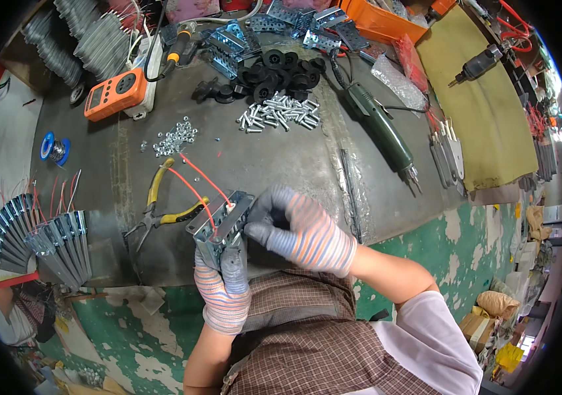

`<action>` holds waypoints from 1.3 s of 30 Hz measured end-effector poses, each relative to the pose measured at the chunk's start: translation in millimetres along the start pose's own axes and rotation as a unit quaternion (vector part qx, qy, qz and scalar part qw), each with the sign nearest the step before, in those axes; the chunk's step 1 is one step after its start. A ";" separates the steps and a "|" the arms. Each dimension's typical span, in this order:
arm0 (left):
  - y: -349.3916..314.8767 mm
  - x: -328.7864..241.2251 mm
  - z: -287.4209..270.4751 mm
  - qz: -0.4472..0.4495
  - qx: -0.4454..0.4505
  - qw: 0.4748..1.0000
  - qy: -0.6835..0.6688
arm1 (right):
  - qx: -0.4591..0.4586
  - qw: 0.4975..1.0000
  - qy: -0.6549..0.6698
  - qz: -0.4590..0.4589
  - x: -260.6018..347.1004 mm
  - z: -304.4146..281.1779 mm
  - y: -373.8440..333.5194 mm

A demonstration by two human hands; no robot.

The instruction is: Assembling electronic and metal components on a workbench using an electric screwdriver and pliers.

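Observation:
My left hand [223,286], in a striped knit glove with grey fingertips, grips a slotted metal bracket [203,232] from below. Two red wires [196,170] rise out of the bracket and arch toward the far left; a small white piece sits at the base of one. My right hand [304,234], gloved alike, is at the bracket's right end with thumb and forefinger curled into a pinch. What lies between those fingertips is hidden. Just left of the bracket, yellow-handled pliers [154,216] lie with their jaws toward me.
Beyond my hands lie hex nuts [175,137], bolts [280,113], black plastic knobs [274,76] and loose metal brackets [228,47]. A green electric screwdriver [380,128] rests at right. An orange meter [116,94], a solder spool [55,149] and wired metal strips [60,243] are at left.

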State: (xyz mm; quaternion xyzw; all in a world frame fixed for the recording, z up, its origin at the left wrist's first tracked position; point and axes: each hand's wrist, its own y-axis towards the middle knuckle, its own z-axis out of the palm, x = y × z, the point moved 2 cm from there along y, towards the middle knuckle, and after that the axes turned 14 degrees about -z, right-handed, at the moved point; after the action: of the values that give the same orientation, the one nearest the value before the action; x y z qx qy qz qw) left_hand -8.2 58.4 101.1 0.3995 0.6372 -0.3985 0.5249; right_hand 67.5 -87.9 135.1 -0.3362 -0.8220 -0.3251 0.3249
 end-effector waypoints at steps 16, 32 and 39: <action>12.5 13.0 -9.6 -0.058 0.070 0.996 -0.013 | 0.021 0.977 0.176 0.116 -8.1 8.0 3.1; 11.9 20.7 -1.6 -0.122 0.106 0.982 -0.101 | -0.134 0.933 0.280 0.184 -21.5 13.5 -9.6; 13.6 25.0 4.6 -0.157 0.030 0.971 -0.179 | -0.112 0.982 0.132 0.080 -6.3 14.0 1.7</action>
State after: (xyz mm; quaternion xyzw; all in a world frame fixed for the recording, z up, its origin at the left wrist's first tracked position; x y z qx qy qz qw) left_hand 2.7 61.4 74.6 0.2328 0.5750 -0.5600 0.5492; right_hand 67.9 -78.5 122.8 -0.3890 -0.7010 -0.4296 0.4156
